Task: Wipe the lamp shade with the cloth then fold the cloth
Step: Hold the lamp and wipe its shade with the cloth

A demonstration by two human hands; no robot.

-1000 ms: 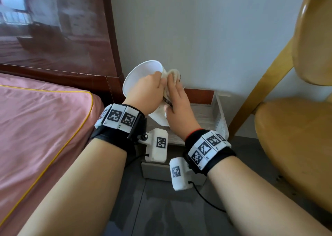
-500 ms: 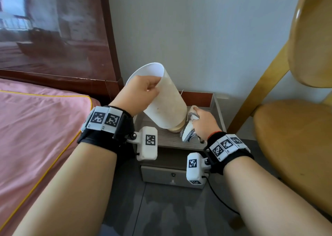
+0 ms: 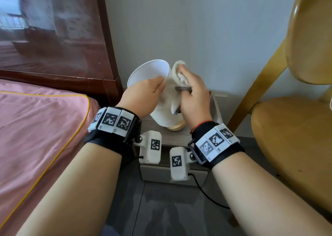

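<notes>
1. Lamp shade [image 3: 162, 99]: white, tapered, tilted with its open top leaning left and towards the camera. It stands on a pale round wooden lamp base [image 3: 177, 127], which sits on the bedside cabinet.
2. Left hand [image 3: 142, 96]: fingers curled over the shade's upper rim, gripping it on the left side.
3. Cloth [image 3: 178, 73]: white and fluffy with a dark patterned edge, bunched against the right side of the shade near its top.
4. Right hand [image 3: 195, 99]: fingers curled round the cloth, pressing it against the shade.
5. Bedside cabinet [image 3: 168, 136]: grey wood-grain top, one drawer front below, placed against the wall between bed and chair.
6. Bed [image 3: 36, 127]: pink cover with yellow piping, to the left; dark glossy headboard [image 3: 53, 28] behind it.
7. Chair [image 3: 294, 127]: yellow wood, curved seat and back, to the right.
8. Wristbands [image 3: 113, 121]: black, carrying white square-coded markers, one on each wrist; a white tagged block hangs from each.
</notes>
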